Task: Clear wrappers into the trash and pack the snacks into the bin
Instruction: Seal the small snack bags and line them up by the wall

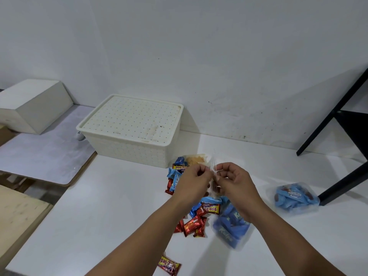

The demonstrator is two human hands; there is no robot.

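Only the head view to go on, so taking it from the top down. Mid-frame, just right of centre: left hand (196, 177) and right hand (232, 179) both pinching the same little clear plastic packet (213, 176), fingertips curled in on it from either side, held up over the snack pile (194, 216) rather than resting on the white desk (103, 206). Looks like something brownish inside, too blurry to say what, and can't tell whether it counts as a wrapper or a snack. Biggest risk from here, by my guess: tugging that thin film apart and having it split, dumping the contents down onto the red and blue bars right underneath. Next worry, upper centre: the cream bin (131, 134) sits with its perforated lid (133, 118) on, so nothing can go in until that comes off, and with both hands busy that means putting the packet down first or fumbling it. No trash can anywhere in frame either, so carrying a wrapper off means looking away from the desk. Also worth watching: the loose Beng-Beng bar (169, 266) at the bottom edge, close to the forearms and easy to sweep off, and the clear bag of blue snacks (294, 198) sitting well apart at right, easy to forget.
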